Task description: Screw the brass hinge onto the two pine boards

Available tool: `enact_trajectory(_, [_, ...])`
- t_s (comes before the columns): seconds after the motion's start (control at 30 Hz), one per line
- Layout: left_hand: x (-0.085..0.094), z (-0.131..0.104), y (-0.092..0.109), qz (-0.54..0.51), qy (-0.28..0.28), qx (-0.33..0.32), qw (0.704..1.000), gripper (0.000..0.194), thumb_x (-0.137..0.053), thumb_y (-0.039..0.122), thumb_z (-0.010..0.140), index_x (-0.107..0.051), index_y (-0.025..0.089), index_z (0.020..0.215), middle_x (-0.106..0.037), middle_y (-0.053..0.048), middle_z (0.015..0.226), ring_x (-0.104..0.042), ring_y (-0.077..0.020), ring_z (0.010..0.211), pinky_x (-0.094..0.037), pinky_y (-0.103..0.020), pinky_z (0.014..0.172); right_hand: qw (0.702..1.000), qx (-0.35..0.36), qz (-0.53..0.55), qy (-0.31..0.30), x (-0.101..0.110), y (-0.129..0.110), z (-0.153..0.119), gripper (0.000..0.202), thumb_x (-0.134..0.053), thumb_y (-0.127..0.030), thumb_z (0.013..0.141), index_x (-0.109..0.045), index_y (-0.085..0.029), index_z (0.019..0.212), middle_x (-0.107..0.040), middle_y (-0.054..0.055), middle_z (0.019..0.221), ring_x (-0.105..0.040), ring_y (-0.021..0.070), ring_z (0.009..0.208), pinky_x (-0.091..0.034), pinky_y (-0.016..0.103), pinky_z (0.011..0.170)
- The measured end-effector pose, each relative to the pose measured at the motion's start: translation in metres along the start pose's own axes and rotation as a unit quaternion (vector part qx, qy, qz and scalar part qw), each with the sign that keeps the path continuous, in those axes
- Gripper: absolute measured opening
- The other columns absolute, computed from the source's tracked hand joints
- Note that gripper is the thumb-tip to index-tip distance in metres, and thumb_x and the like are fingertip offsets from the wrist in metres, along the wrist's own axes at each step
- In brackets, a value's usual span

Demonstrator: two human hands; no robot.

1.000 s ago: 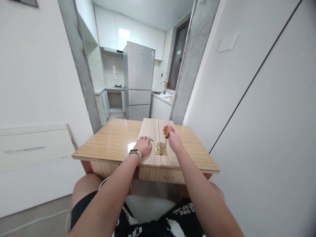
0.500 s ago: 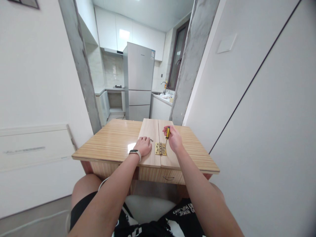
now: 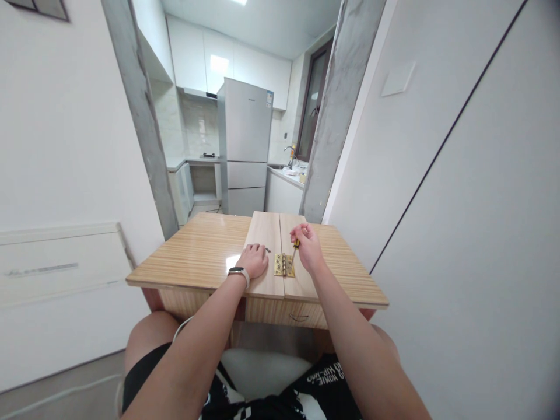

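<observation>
Two pale wooden boards lie side by side on the table, the left board (image 3: 268, 228) and the right board (image 3: 297, 287). A brass hinge (image 3: 284, 265) spans the seam between them near the front. My right hand (image 3: 310, 248) is closed around a yellow and black screwdriver (image 3: 296, 244), whose shaft slants down to the hinge's right leaf. My left hand (image 3: 254, 260) rests flat on the left board, fingers spread and holding nothing. Small dark screws (image 3: 268, 250) lie just beyond its fingertips.
The striped wooden table (image 3: 192, 251) has a front drawer with a metal handle (image 3: 298, 318). Beyond it stand a grey fridge (image 3: 247, 134) and a kitchen counter with a sink. A white wall (image 3: 459, 233) rises on the right.
The fingers of my right hand have shifted around the screwdriver, covering more of its handle. My left hand has stayed in place on the board.
</observation>
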State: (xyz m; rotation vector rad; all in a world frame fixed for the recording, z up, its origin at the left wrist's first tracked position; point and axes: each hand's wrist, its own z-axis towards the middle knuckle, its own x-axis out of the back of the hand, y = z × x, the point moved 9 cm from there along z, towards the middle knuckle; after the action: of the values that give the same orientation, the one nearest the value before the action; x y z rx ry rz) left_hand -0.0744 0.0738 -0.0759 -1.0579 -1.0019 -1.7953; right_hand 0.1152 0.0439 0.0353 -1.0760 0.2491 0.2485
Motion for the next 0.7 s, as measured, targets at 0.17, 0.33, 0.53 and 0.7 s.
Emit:
enact_trajectory(0.17, [0.000, 0.000, 0.000, 0.000, -0.004, 0.000, 1.000, 0.046, -0.042, 0.043, 0.105, -0.058, 0.021, 0.141, -0.061, -0.015, 0.143, -0.050, -0.0336, 0.129, -0.039, -0.047, 0.110, 0.999, -0.030, 0.017, -0.014, -0.002, 0.004, 0.000, 0.044, -0.073, -0.067, 0.088, -0.072, -0.023, 0.089, -0.071, 0.004, 0.086, -0.057, 0.0154, 0.067, -0.045, 0.032, 0.063])
enact_trajectory(0.33, [0.000, -0.001, 0.000, 0.002, -0.006, 0.002, 1.000, 0.045, -0.043, 0.042, 0.105, -0.057, 0.021, 0.142, -0.060, -0.015, 0.143, -0.050, -0.0330, 0.130, -0.038, -0.046, 0.111, 1.000, -0.017, -0.026, 0.002, 0.005, 0.006, 0.001, 0.044, -0.080, -0.065, 0.083, -0.071, -0.023, 0.090, -0.072, 0.004, 0.090, -0.061, 0.0161, 0.073, -0.047, 0.031, 0.065])
enact_trajectory(0.53, [0.000, 0.000, 0.000, 0.001, -0.006, 0.000, 1.000, 0.046, -0.042, 0.043, 0.105, -0.058, 0.021, 0.142, -0.060, -0.015, 0.143, -0.049, -0.0337, 0.130, -0.039, -0.047, 0.110, 0.999, -0.002, -0.030, 0.034, 0.011, 0.005, 0.000, 0.044, -0.091, -0.054, 0.074, -0.062, -0.024, 0.090, -0.070, 0.000, 0.082, -0.064, 0.0159, 0.072, -0.048, 0.030, 0.068])
enact_trajectory(0.7, [0.000, -0.001, 0.001, -0.001, -0.005, 0.005, 1.000, 0.045, -0.043, 0.043, 0.105, -0.058, 0.022, 0.142, -0.060, -0.015, 0.143, -0.050, -0.0333, 0.130, -0.039, -0.047, 0.110, 1.000, -0.002, -0.004, -0.007, 0.001, 0.001, -0.001, 0.039, -0.077, -0.061, 0.087, -0.064, -0.025, 0.089, -0.070, 0.001, 0.086, -0.057, 0.0145, 0.067, -0.046, 0.031, 0.066])
